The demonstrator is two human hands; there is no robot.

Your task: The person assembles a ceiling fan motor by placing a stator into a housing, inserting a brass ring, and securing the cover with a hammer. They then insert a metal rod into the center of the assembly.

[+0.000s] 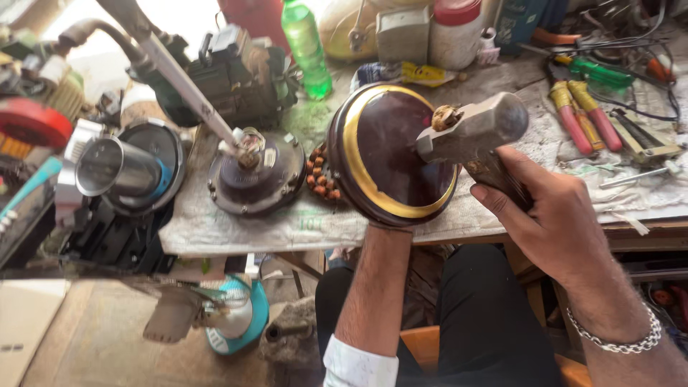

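A round dark maroon motor cover with a gold ring (pixel 387 154) stands tilted on edge at the bench front. My left hand is hidden behind and under it; only the forearm (pixel 373 287) shows, reaching up to its lower rim. My right hand (pixel 545 208) grips the wooden handle of a hammer, whose grey steel head (pixel 473 129) lies against the face of the cover. A second dark round motor half (pixel 254 172) lies flat to the left with a metal rod standing on its shaft.
A white sack cloth (pixel 236 229) covers the bench. Red-handled pliers and screwdrivers (pixel 580 115) lie at the right. A green bottle (pixel 307 46), a white jar (pixel 455 32) and a black motor (pixel 229 75) stand at the back. A steel cylinder (pixel 115 168) sits at left.
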